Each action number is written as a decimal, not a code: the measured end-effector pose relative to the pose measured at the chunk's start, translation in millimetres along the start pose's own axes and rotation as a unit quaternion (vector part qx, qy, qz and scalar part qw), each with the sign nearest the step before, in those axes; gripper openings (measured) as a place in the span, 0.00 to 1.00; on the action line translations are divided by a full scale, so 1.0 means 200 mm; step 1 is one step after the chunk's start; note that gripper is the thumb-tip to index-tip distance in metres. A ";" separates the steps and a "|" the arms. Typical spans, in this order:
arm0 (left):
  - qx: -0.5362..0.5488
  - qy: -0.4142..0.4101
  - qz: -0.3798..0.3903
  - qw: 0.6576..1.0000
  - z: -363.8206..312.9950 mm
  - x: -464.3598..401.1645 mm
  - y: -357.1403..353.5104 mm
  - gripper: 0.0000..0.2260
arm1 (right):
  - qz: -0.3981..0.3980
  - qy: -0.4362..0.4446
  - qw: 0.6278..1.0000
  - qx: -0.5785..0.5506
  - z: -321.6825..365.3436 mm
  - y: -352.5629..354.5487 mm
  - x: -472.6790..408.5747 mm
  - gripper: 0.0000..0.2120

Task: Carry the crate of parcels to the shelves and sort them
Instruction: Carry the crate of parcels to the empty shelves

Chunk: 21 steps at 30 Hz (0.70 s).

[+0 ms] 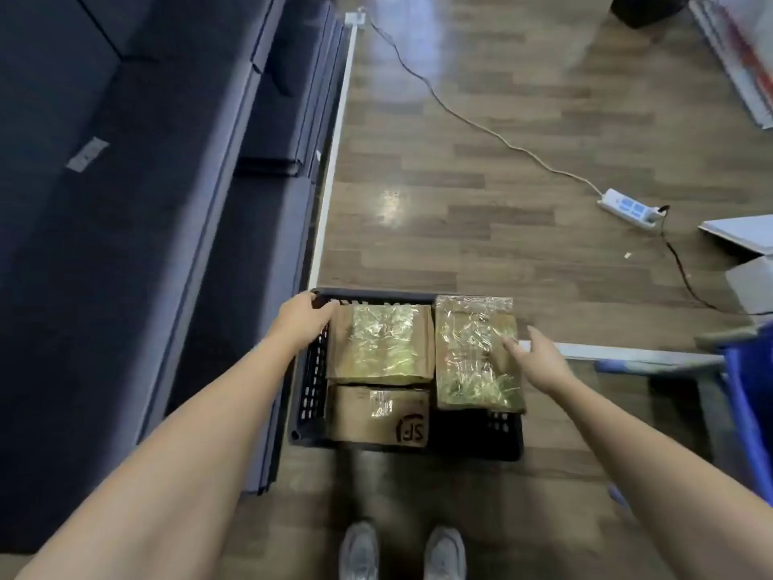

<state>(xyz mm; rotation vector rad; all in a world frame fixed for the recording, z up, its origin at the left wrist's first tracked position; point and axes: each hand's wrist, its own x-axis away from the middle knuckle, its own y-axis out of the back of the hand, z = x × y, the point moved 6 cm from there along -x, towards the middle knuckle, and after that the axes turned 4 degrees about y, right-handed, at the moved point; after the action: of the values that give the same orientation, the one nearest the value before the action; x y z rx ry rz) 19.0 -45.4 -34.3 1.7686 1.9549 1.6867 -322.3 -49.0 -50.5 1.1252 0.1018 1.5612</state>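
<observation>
A dark perforated crate (311, 395) sits on the wood-plank floor (481, 203), just beyond the person's grey shoes (401, 552), its left side close against a dark blue sofa (125, 203) that fills the left of the view. Three parcels lie in it: a taped brown parcel (380, 343) at far left, a smaller box (378, 414) marked with a round stamp at near left, and a tall taped parcel (477, 353) on the right, standing higher than the crate's rim. The left hand (303, 318) rests on the crate's far-left corner, fingers curled over the rim — a closed hold on the crate. The right hand (539, 360) is spread wide, fingers extended, at the right edge of the tall taped parcel (contact cannot be confirmed) and holding nothing. Surroundings: a white floor strip (334, 152) runs along the sofa's base; a pale cable (460, 115) crosses the floor to a white power strip (627, 205) at far right, with a dark lead (682, 270) trailing nearer. A blue object (744, 391) — blurred, not identifiable — crowds the near right, just beside the right forearm.
</observation>
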 end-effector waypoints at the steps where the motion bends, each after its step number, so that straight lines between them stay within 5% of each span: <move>1: -0.002 0.007 0.010 1.000 0.04 -0.04 -0.06 0.23 | -0.004 -0.003 1.000 -0.020 -0.04 -0.05 -0.05 0.25; 13: 0.044 0.175 -0.016 0.983 0.74 -0.61 -0.62 0.33 | -0.014 -0.145 0.966 -0.213 -0.72 -0.40 -0.59 0.36; 21: 0.170 0.210 -0.018 0.963 0.80 -0.68 -0.74 0.41 | 0.023 -0.111 0.945 -0.305 -0.82 -0.43 -0.68 0.54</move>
<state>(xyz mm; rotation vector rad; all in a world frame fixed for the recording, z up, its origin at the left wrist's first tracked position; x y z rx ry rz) 63.7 -2.9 -284.4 1.5350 2.5730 1.9381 -389.1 -48.6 -270.3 0.7966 -0.5322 1.3542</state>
